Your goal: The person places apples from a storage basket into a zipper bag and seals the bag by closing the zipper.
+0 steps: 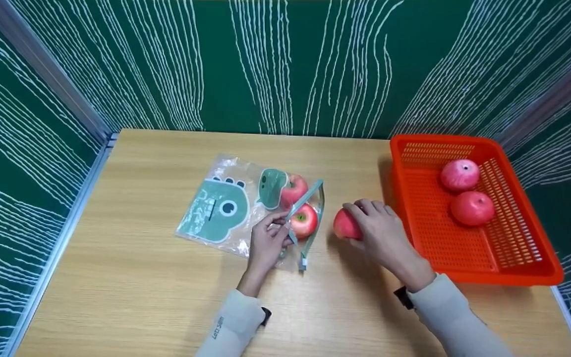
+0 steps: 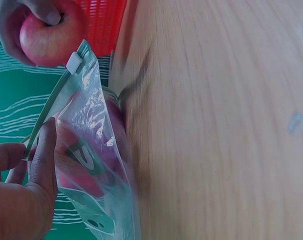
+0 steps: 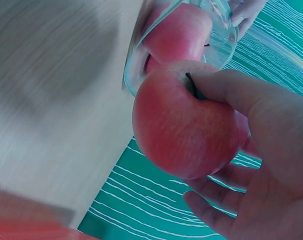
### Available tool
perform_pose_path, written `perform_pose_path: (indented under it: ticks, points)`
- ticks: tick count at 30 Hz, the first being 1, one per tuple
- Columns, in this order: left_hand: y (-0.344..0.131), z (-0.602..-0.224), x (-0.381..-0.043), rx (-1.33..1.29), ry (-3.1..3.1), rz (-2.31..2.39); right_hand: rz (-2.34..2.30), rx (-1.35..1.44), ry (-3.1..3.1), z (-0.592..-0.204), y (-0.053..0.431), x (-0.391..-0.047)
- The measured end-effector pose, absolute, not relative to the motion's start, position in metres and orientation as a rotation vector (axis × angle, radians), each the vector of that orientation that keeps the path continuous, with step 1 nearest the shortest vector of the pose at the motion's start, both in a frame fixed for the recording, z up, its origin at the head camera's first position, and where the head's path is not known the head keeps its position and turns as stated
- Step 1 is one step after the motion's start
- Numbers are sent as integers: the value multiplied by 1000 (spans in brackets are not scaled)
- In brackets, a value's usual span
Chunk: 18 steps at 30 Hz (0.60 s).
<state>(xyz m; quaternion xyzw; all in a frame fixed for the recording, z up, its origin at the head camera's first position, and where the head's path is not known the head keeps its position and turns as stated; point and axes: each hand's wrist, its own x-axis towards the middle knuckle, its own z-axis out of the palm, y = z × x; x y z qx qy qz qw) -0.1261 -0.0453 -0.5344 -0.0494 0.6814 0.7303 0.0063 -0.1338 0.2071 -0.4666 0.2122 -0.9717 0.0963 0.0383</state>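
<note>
My right hand (image 1: pixel 382 233) grips a red apple (image 3: pixel 186 125), thumb by its stem and fingers around the far side. In the head view it is between the bag's mouth and the basket. My left hand (image 1: pixel 268 240) pinches the edge of a clear zip bag (image 2: pixel 86 125) near its green zip strip, and the mouth gapes toward the right hand. The bag lies on the table with a green cartoon print and a white slider at one end of the zip. Inside it, near the mouth, are two apples (image 1: pixel 304 220).
An orange-red plastic basket (image 1: pixel 434 248) stands on the right of the wooden table (image 1: pixel 132 277), holding two round red fruits (image 1: pixel 471 208). Green panels (image 1: pixel 305 69) with wavy white lines border the back and sides of the table.
</note>
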Motion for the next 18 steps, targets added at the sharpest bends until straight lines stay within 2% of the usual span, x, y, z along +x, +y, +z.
perform_pose_path:
  ticks: [18]
  points:
    - [-45, -537, -127, -157, 2160, 2253, 410, 595, -2979, -484, 193, -149]
